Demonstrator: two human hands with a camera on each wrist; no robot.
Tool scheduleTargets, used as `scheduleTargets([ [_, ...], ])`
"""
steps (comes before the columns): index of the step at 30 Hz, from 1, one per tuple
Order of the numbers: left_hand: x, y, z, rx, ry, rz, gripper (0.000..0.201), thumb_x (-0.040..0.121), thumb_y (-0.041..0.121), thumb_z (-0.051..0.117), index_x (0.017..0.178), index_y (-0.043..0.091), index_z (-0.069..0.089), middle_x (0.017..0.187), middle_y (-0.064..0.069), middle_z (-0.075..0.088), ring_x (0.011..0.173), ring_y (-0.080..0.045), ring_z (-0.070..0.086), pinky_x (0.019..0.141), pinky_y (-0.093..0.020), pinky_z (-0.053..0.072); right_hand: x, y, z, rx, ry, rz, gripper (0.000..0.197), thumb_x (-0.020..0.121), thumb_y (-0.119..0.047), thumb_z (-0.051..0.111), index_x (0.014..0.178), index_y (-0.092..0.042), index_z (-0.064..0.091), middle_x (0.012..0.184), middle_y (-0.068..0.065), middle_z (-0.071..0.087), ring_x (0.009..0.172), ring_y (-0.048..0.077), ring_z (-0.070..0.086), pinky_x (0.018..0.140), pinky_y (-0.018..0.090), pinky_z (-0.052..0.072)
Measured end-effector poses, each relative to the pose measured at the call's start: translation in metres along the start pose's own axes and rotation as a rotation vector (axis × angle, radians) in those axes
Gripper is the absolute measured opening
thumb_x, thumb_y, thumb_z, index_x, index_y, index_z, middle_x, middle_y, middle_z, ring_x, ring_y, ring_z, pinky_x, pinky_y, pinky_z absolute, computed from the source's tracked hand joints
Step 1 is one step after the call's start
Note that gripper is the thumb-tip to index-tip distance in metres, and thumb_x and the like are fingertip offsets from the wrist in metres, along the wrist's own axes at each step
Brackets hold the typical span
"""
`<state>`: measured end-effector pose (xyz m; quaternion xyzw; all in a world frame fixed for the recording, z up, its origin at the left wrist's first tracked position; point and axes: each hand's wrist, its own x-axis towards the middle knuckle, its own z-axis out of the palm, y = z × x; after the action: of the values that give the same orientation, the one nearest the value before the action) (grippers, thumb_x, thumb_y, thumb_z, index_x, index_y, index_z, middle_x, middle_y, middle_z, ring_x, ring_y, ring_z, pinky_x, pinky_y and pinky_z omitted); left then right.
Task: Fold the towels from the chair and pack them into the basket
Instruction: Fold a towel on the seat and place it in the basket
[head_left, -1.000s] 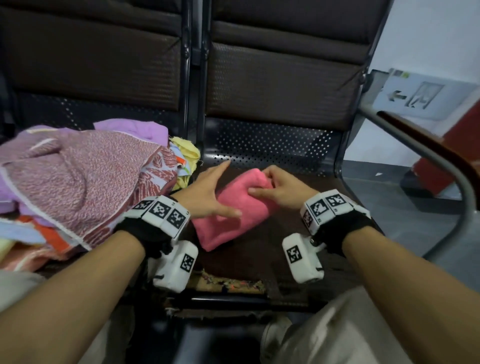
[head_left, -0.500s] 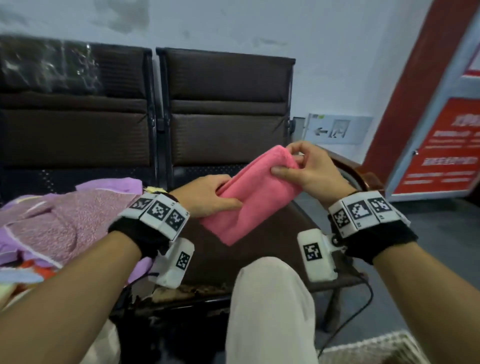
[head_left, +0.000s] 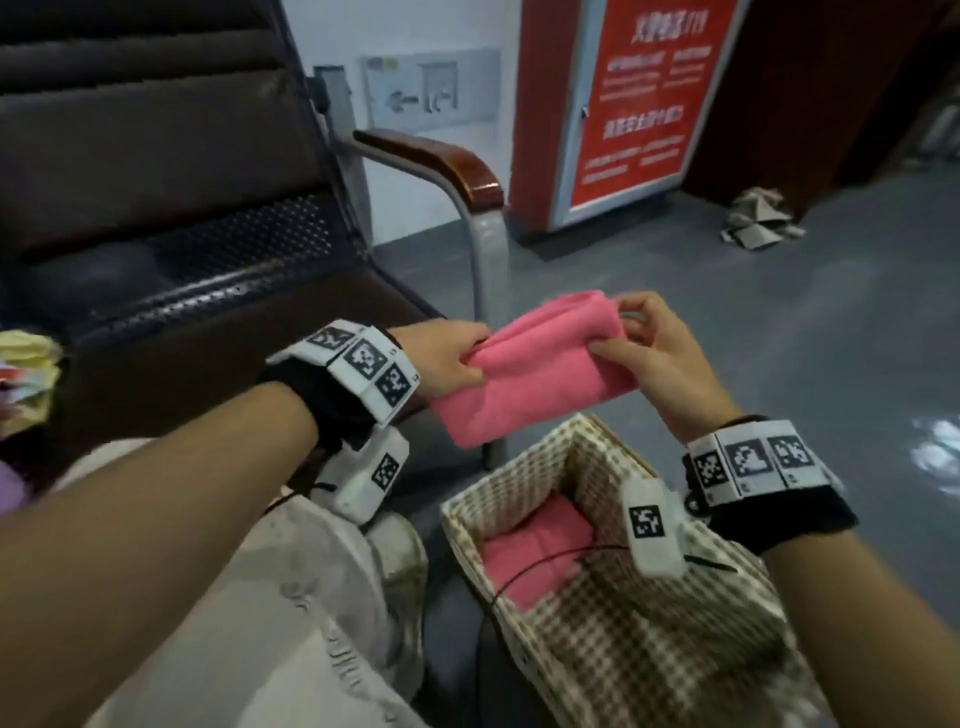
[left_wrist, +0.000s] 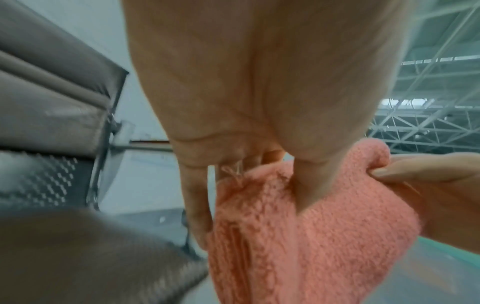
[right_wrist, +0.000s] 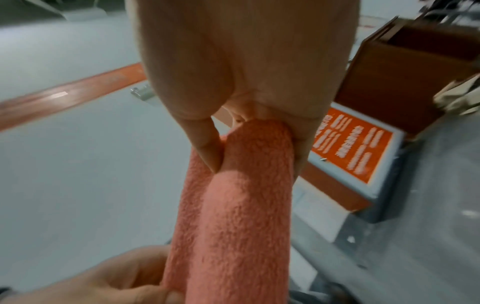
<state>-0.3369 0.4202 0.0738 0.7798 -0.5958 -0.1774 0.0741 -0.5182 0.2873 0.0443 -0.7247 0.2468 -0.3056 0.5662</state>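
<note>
**Folded pink towel held over the basket**

Both hands hold a folded pink towel (head_left: 530, 371) in the air, just above and slightly to the far side of the basket (head_left: 524, 480). The left hand (head_left: 447, 358) grips the towel's left end, thumb on the near face and fingers curled behind it. The right hand (head_left: 654, 358) pinches the right end between thumb and curled fingers. In the left wrist view the thumb presses into the pile of the towel (left_wrist: 298, 236), with the other hand's fingers (left_wrist: 415, 170) gripping the far corner. The right wrist view shows the towel (right_wrist: 241, 205) as a thick folded roll running from the right hand down to the left hand (right_wrist: 109, 275) at the bottom of the picture.

The basket stands on the grey floor (head_left: 779, 291), near and to the right, beside the person's knee. It is lined with brown-and-cream checked cloth, and the lining folds out over the rim. Inside, on the left half of the bottom, lies another folded pink towel (head_left: 535, 551), flat. The right half of the bottom shows bare checked lining. A thin black cable runs across the basket's opening.

To the far left is the dark chair (head_left: 171, 218) with a perforated seat and a wooden armrest (head_left: 441, 161). At the left edge, a few coloured towels (head_left: 28, 374) lie on the neighbouring seat.
</note>
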Motion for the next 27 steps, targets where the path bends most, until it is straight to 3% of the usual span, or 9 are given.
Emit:
scheduleTargets([
  [2, 0.021, 0.01, 0.042, -0.014, -0.109, 0.021, 0.027, 0.091, 0.021, 0.057, 0.11, 0.003, 0.053, 0.107, -0.013, 0.06, 0.097, -0.026, 0.057, 0.066, -0.022, 0.03, -0.02, 0.036, -0.016, -0.017, 0.022, 0.082, 0.032, 0.083, 0.006, 0.063, 0.094, -0.021, 0.05, 0.091, 0.001, 0.063, 0.077, 0.002, 0.059, 0.071, 0.014, 0.048],
  [5, 0.044, 0.016, 0.111, -0.074, -0.236, 0.003, 0.031, 0.092, 0.024, 0.058, 0.114, 0.003, 0.051, 0.115, -0.014, 0.058, 0.104, -0.025, 0.056, 0.072, -0.023, 0.031, -0.048, 0.091, -0.03, -0.071, 0.005, 0.194, 0.032, 0.084, 0.007, 0.061, 0.105, -0.013, 0.047, 0.098, 0.011, 0.062, 0.085, 0.014, 0.059, 0.078, 0.025, 0.048],
  [9, 0.055, 0.012, 0.195, -0.157, -0.31, -0.04, 0.034, 0.091, 0.023, 0.058, 0.12, 0.007, 0.052, 0.123, -0.013, 0.058, 0.112, -0.025, 0.054, 0.087, -0.026, 0.038, -0.086, 0.159, -0.031, -0.21, -0.05, 0.272, 0.032, 0.086, -0.003, 0.062, 0.109, -0.019, 0.046, 0.095, 0.001, 0.064, 0.083, 0.01, 0.061, 0.071, 0.024, 0.049],
  [12, 0.054, 0.006, 0.239, -0.137, -0.469, -0.086, 0.036, 0.092, 0.025, 0.056, 0.124, 0.009, 0.051, 0.125, -0.012, 0.057, 0.113, -0.026, 0.054, 0.083, -0.023, 0.036, -0.103, 0.203, -0.028, -0.339, -0.108, 0.361, 0.027, 0.088, -0.011, 0.062, 0.108, -0.021, 0.048, 0.097, -0.004, 0.06, 0.088, 0.012, 0.058, 0.074, 0.022, 0.045],
  [15, 0.055, 0.008, 0.269, -0.152, -0.597, -0.082, 0.034, 0.095, 0.025, 0.051, 0.121, 0.003, 0.05, 0.122, -0.017, 0.057, 0.109, -0.028, 0.055, 0.074, -0.02, 0.03, -0.11, 0.238, -0.023, -0.491, -0.102, 0.47, 0.024, 0.089, -0.018, 0.062, 0.111, -0.014, 0.054, 0.093, -0.007, 0.055, 0.088, 0.013, 0.054, 0.067, 0.018, 0.036],
  [18, 0.057, 0.015, 0.286, -0.147, -0.631, -0.109, 0.032, 0.096, 0.026, 0.049, 0.118, 0.002, 0.052, 0.12, -0.017, 0.058, 0.107, -0.03, 0.055, 0.077, -0.026, 0.034, -0.109, 0.26, -0.02, -0.574, -0.113, 0.56, 0.033, 0.089, -0.023, 0.061, 0.12, -0.01, 0.055, 0.107, 0.005, 0.062, 0.101, 0.022, 0.058, 0.081, 0.023, 0.039],
  [21, 0.059, 0.015, 0.293, -0.128, -0.602, -0.114, 0.036, 0.096, 0.022, 0.047, 0.127, 0.003, 0.052, 0.128, -0.014, 0.055, 0.115, -0.029, 0.053, 0.086, -0.027, 0.038, -0.105, 0.276, -0.015, -0.602, -0.152, 0.648, 0.038, 0.09, -0.024, 0.062, 0.125, -0.011, 0.053, 0.117, 0.011, 0.062, 0.108, 0.026, 0.057, 0.088, 0.026, 0.04],
  [24, 0.057, 0.01, 0.285, -0.176, -0.481, -0.1, 0.035, 0.095, 0.015, 0.047, 0.128, 0.01, 0.056, 0.133, -0.009, 0.055, 0.122, -0.025, 0.05, 0.099, -0.03, 0.038, -0.103, 0.286, -0.008, -0.647, -0.193, 0.701, 0.034, 0.094, -0.029, 0.057, 0.122, -0.01, 0.057, 0.118, 0.01, 0.063, 0.107, 0.026, 0.059, 0.091, 0.03, 0.044],
  [27, 0.052, 0.0, 0.268, -0.251, -0.359, -0.128, 0.031, 0.092, 0.014, 0.049, 0.12, 0.015, 0.063, 0.13, -0.002, 0.058, 0.12, -0.019, 0.052, 0.095, -0.023, 0.037, -0.101, 0.288, -0.004, -0.846, -0.247, 0.781, 0.03, 0.098, -0.022, 0.047, 0.122, -0.006, 0.057, 0.121, 0.014, 0.061, 0.11, 0.03, 0.058, 0.092, 0.033, 0.045],
])
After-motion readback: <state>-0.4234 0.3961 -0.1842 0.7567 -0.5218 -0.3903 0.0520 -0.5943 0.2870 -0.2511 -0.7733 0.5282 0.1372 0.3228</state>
